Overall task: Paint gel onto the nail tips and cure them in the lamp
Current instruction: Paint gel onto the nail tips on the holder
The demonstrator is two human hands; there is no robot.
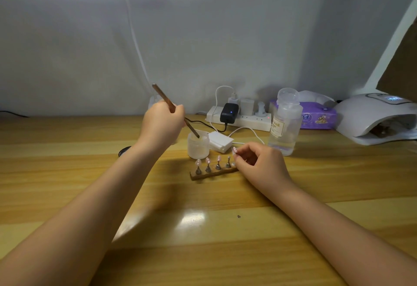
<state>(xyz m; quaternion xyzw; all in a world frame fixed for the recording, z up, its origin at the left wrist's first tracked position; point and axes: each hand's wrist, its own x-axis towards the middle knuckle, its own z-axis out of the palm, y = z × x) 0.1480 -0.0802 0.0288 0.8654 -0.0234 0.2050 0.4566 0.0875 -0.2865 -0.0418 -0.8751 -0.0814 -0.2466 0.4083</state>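
Note:
My left hand (163, 121) grips a brown brush (162, 94) with its tip dipped into a small frosted jar (198, 147). In front of the jar lies a brown holder strip (212, 174) carrying several pink nail tips (208, 161) on little metal stands. At the strip's right end my right hand (259, 164) pinches one stand with a pink nail tip (234, 150), lifted a little above the strip. The white curing lamp (370, 114) sits at the far right of the wooden desk, its opening facing left and its display lit.
A clear liquid bottle (285, 123) stands right of the jar. Behind are a white power strip (239, 120) with plugs and cables, a white box (220, 141) and a purple tissue pack (316, 116). A dark round lid (124, 150) lies by my left wrist.

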